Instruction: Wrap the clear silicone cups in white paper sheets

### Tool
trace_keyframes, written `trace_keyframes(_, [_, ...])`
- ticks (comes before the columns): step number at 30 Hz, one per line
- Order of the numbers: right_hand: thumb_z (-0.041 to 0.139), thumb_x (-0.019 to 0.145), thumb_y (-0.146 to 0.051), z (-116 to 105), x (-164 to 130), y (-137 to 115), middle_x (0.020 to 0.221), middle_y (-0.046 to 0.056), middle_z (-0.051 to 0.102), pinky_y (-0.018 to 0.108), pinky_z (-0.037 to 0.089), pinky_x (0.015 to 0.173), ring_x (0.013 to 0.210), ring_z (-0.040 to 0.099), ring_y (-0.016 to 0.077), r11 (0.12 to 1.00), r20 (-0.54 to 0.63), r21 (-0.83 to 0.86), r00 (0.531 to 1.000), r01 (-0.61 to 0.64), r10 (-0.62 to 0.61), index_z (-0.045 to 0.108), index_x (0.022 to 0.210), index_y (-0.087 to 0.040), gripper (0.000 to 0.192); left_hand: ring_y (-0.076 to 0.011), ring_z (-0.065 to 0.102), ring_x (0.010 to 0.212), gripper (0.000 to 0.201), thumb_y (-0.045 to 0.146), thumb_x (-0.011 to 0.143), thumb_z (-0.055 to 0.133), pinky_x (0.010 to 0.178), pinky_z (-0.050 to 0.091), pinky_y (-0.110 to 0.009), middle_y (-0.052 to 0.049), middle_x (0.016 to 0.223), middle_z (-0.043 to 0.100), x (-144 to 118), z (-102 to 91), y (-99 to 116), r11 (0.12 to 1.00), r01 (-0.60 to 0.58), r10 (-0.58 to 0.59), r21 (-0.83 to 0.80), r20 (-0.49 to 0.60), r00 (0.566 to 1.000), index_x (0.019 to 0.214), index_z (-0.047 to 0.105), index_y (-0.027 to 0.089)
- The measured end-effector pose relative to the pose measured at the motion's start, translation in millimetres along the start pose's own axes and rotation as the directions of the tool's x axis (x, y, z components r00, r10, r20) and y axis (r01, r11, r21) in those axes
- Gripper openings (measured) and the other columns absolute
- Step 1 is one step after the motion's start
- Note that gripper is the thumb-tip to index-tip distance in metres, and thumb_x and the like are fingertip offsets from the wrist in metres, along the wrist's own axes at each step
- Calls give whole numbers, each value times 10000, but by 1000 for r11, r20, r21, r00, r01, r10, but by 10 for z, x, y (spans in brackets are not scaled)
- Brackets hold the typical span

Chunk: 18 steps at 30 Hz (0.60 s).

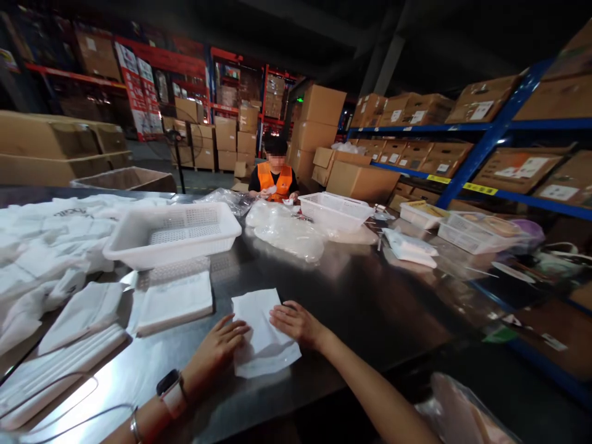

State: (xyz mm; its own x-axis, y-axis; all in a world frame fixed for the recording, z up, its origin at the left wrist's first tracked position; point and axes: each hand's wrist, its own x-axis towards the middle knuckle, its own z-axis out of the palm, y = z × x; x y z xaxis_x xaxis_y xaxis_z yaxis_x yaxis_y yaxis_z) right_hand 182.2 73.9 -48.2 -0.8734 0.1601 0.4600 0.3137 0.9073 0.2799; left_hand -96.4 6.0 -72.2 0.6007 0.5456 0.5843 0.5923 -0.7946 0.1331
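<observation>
A flat white bag or sheet (261,333) lies on the dark shiny table in front of me, its lower end creased. My left hand (226,339), below a wrist with a watch, rests at its left edge with the fingers stretched out. On its right edge lies my right hand (296,324), fingers extended flat over the surface. Left of the sheet is a stack of similar white bags (178,302). Behind that stack stands a white perforated basket (180,231).
White bags (50,246) are heaped on the left. Clear plastic bags (287,231) and another white basket (335,209) lie near a person in an orange vest (276,179) across the table. Packs (409,246) and bins (478,231) sit to the right. Cables run at lower left.
</observation>
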Motion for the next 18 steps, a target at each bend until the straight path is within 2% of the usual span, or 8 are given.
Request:
trace_keyframes(4, [378,965,-210,-59,-11,-130,1147,89,692,416,455,975,1166,580,205,979,-24,202,1000,-6,11,633,1138,-168,311,-177,645,1065,374,25,860,374,1147,307,-423,-55,1066,727,-48,-107,-5,997,2,1,-74,33,999,1063,637,197])
trace_keyframes(7, [282,1003,-336,-270,48,-271,1062,56,723,371,436,994,1068,637,163,872,13,473,991,-126,137,646,1106,-196,404,-205,646,1063,415,64,835,407,1039,442,-378,-49,1046,734,-52,-317,78,953,195,-187,-231,56,981,1146,631,224])
trace_keyframes(8, [243,1012,-386,-362,87,-309,1023,43,733,357,425,1005,1010,659,147,806,54,563,981,-183,186,658,1075,-209,456,-219,654,1035,387,102,840,421,956,497,-352,-53,1019,739,-29,-400,119,912,281,-270,-300,80,960,1130,648,221])
trace_keyframes(10, [200,1001,-501,-543,189,-345,956,42,737,344,436,982,906,677,146,656,171,693,952,-299,253,684,996,-208,566,-223,683,849,269,207,858,459,746,541,-290,-62,868,745,63,-568,198,775,456,-429,-437,166,888,951,710,188])
trace_keyframes(12, [215,954,-624,-678,306,-316,844,55,716,316,497,828,779,658,165,517,273,756,912,-401,307,698,899,-169,666,-189,634,632,265,310,836,519,579,490,-253,-50,674,700,205,-714,246,612,578,-540,-540,248,804,696,688,162])
trace_keyframes(14, [257,896,-714,-743,414,-236,713,51,657,269,480,634,648,592,160,416,328,772,862,-480,385,689,796,-126,737,-175,589,578,279,373,780,578,541,454,-249,-28,597,660,359,-832,247,470,626,-621,-622,271,735,609,645,163])
trace_keyframes(16, [275,862,-756,-757,495,-142,633,32,599,252,435,559,576,523,141,355,342,774,818,-525,463,668,717,-110,770,-180,589,600,259,397,736,615,569,463,-259,-18,604,661,486,-930,209,379,615,-665,-692,259,701,615,636,170])
trace_keyframes(18, [255,832,-797,-753,541,-70,628,33,599,264,446,576,579,523,146,328,336,777,795,-537,505,668,701,-112,810,-196,615,658,249,408,730,631,632,492,-285,-27,652,684,560,-1016,155,356,571,-646,-740,247,723,634,629,178])
